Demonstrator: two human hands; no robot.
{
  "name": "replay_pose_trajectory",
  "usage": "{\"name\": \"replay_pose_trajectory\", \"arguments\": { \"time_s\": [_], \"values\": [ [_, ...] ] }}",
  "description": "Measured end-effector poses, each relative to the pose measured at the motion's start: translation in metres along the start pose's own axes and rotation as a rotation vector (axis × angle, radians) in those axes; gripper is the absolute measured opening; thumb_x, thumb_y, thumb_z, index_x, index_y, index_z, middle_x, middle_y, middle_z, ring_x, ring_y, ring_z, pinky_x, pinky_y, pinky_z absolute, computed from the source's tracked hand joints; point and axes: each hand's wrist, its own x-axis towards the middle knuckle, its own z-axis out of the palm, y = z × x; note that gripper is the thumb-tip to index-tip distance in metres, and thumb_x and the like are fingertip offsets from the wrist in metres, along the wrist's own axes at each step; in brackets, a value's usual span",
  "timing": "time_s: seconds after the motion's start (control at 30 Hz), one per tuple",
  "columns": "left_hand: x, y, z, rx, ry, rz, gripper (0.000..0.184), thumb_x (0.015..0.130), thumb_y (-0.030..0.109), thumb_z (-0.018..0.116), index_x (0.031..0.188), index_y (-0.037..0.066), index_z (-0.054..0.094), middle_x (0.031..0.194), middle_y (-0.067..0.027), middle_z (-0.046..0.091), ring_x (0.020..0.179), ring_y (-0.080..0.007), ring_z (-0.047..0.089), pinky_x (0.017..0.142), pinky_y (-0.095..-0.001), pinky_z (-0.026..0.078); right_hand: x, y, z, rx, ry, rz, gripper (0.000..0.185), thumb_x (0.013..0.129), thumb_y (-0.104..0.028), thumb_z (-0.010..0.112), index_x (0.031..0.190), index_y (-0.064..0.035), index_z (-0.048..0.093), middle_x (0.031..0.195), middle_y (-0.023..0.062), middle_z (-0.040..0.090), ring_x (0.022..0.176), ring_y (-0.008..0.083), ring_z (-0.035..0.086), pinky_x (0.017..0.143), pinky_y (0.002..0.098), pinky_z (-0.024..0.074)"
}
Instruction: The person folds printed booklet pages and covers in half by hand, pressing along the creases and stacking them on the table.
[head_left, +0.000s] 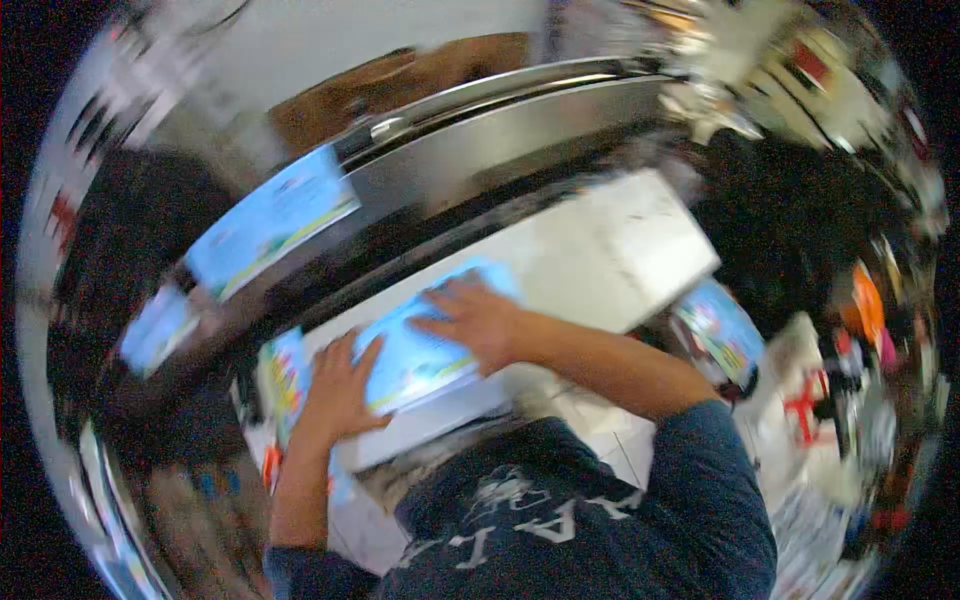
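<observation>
Head view, going left to right about the white table (580, 250): a blue pack (275, 225) sits beyond its left part; the left hand (336, 392) spreads at the left edge of a printed blue sheet or packet (425, 365) lying on the table; the right hand (478, 320), apart from the left, rests splayed over its upper right; a multicoloured pack (722, 330) sits just beside the table's right end
</observation>
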Motion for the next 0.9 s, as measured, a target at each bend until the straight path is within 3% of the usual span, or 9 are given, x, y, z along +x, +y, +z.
{"name": "replay_pose_trajectory", "arguments": {
  "time_s": [0.13, 0.23, 0.3, 0.4, 0.47, 0.57, 0.77, 0.83, 0.9],
  "values": [
    [-0.005, 0.000, 0.003, -0.028, 0.036, -0.040, 0.114, 0.050, 0.053, 0.082, 0.146, 0.018, 0.032, 0.144, -0.0234, 0.030, 0.132, -0.0421, 0.030, 0.110, -0.0547, 0.022, -0.004, 0.001, -0.019, -0.092, -0.077, -0.009, 0.124, 0.047, -0.049, 0.087, 0.149, -0.0168, 0.024, 0.150, 0.0236, 0.026, 0.137, 0.0436, 0.025, 0.109, 0.0630, 0.0181],
    [-0.006, -0.006, 0.006, -0.077, 0.062, -0.026, 0.120, 0.046, 0.066, 0.079, 0.147, 0.022, 0.031, 0.146, -0.0209, 0.028, 0.135, -0.0401, 0.027, 0.109, -0.0569, 0.018, -0.033, 0.016, -0.006, 0.101, 0.221, 0.194, 0.125, 0.050, -0.050, 0.087, 0.148, -0.0074, 0.022, 0.151, 0.0244, 0.021, 0.140, 0.0409, 0.018, 0.111, 0.0599, 0.0179],
    [-0.008, -0.009, 0.009, -0.062, 0.064, 0.005, 0.122, 0.045, 0.068, 0.079, 0.147, 0.022, 0.031, 0.148, -0.0211, 0.027, 0.136, -0.0395, 0.026, 0.110, -0.0569, 0.018, -0.043, 0.033, 0.013, 0.605, 0.511, 0.698, 0.110, 0.064, -0.042, 0.084, 0.145, 0.0021, 0.024, 0.143, 0.0273, 0.035, 0.134, 0.0380, 0.035, 0.105, 0.0479, 0.0355],
    [-0.009, -0.015, 0.016, -0.099, 0.095, -0.003, 0.106, 0.061, 0.066, 0.072, 0.146, 0.016, 0.032, 0.147, -0.0211, 0.028, 0.137, -0.0375, 0.026, 0.112, -0.0545, 0.016, -0.046, 0.041, 0.012, 1.046, 0.259, 0.825, 0.106, 0.066, -0.037, 0.083, 0.142, 0.0070, 0.024, 0.134, 0.0272, 0.048, 0.124, 0.0368, 0.048, 0.105, 0.0393, 0.0386],
    [0.003, -0.020, 0.019, -0.314, 0.160, -0.105, 0.090, 0.078, 0.062, 0.061, 0.143, 0.005, 0.036, 0.143, -0.0218, 0.038, 0.133, -0.0361, 0.036, 0.111, -0.0512, 0.022, -0.044, 0.050, 0.033, 1.052, 0.297, 0.778, 0.101, 0.068, -0.035, 0.082, 0.141, 0.0064, 0.026, 0.128, 0.0268, 0.052, 0.118, 0.0370, 0.053, 0.101, 0.0401, 0.0419],
    [0.039, -0.016, -0.010, -0.283, 0.013, -0.200, 0.089, 0.079, 0.062, 0.060, 0.141, 0.002, 0.038, 0.140, -0.0225, 0.043, 0.129, -0.0372, 0.042, 0.108, -0.0510, 0.030, -0.038, 0.035, 0.023, 1.162, 0.240, 0.833, 0.089, 0.072, -0.031, 0.079, 0.139, 0.0040, 0.031, 0.125, 0.0266, 0.055, 0.116, 0.0374, 0.055, 0.098, 0.0413, 0.0443],
    [0.096, -0.012, 0.006, -0.512, -0.136, 0.006, 0.077, 0.078, 0.047, 0.069, 0.134, -0.001, 0.046, 0.132, -0.0242, 0.050, 0.122, -0.0369, 0.049, 0.104, -0.0398, 0.038, -0.077, -0.029, 0.056, 0.856, 0.841, 0.916, 0.070, 0.080, -0.026, 0.075, 0.131, 0.0046, 0.039, 0.118, 0.0193, 0.054, 0.109, 0.0257, 0.054, 0.094, 0.0360, 0.0446],
    [0.098, -0.009, -0.001, -0.547, -0.163, 0.010, 0.073, 0.077, 0.045, 0.070, 0.131, 0.000, 0.049, 0.128, -0.0238, 0.053, 0.118, -0.0376, 0.051, 0.102, -0.0415, 0.040, -0.113, -0.072, 0.072, 1.160, 0.551, 1.186, 0.069, 0.083, -0.031, 0.073, 0.131, 0.0027, 0.037, 0.113, 0.0159, 0.054, 0.106, 0.0241, 0.053, 0.095, 0.0358, 0.0430],
    [0.094, -0.003, 0.002, -0.539, -0.134, -0.004, 0.070, 0.077, 0.043, 0.071, 0.129, 0.000, 0.051, 0.123, -0.0234, 0.055, 0.116, -0.0376, 0.052, 0.100, -0.0425, 0.041, -0.118, -0.101, 0.080, 1.568, 0.308, 1.040, 0.069, 0.085, -0.032, 0.069, 0.134, 0.0023, 0.035, 0.118, 0.0160, 0.054, 0.106, 0.0225, 0.053, 0.097, 0.0361, 0.0420]
  ]
}}
